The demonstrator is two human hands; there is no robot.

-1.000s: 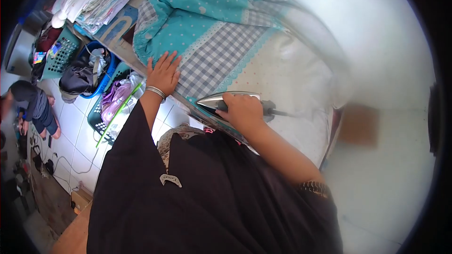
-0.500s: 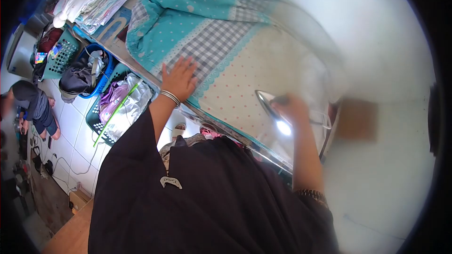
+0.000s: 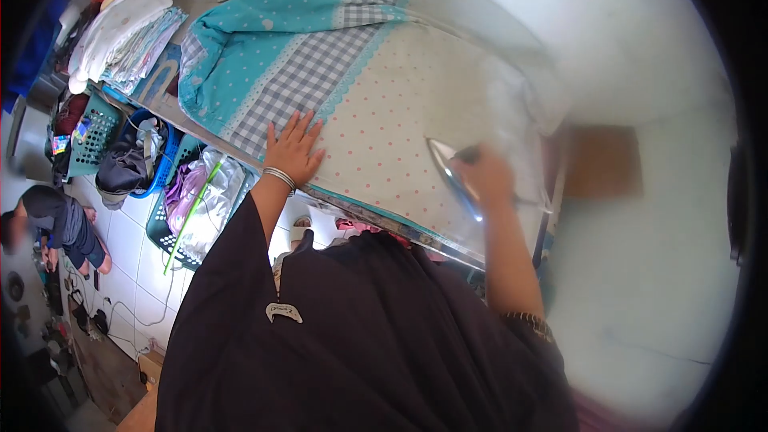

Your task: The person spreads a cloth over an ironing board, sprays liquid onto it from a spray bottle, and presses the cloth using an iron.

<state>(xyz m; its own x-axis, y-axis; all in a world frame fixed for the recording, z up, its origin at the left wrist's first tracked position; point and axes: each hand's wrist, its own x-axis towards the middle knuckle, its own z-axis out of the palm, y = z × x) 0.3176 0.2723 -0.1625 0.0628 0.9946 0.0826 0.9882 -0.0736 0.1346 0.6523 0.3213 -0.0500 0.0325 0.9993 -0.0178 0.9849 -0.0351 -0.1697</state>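
Observation:
My left hand (image 3: 294, 150) lies flat with fingers spread at the near edge of the fabric, where the grey checked band (image 3: 292, 72) meets the cream dotted part (image 3: 380, 136). On the right, my right hand (image 3: 482, 172) is wrapped round the handle of an iron (image 3: 453, 180). The iron rests on the cream cloth, its pointed tip toward the upper left. Turquoise dotted fabric (image 3: 232, 56) lies bunched and folded at the upper left of the same cloth.
Folded cloths (image 3: 124, 32) are stacked at the table's upper left. Below on the tiled floor stand a green basket (image 3: 96, 138), a blue basket (image 3: 168, 162) and another basket with a purple bundle (image 3: 186, 192). A person (image 3: 60, 224) sits at the far left.
The iron in my right hand moved right from the checked band onto the cream part. My left hand lifted its place to the cloth's near edge, and the view shifted, with more cream cloth showing.

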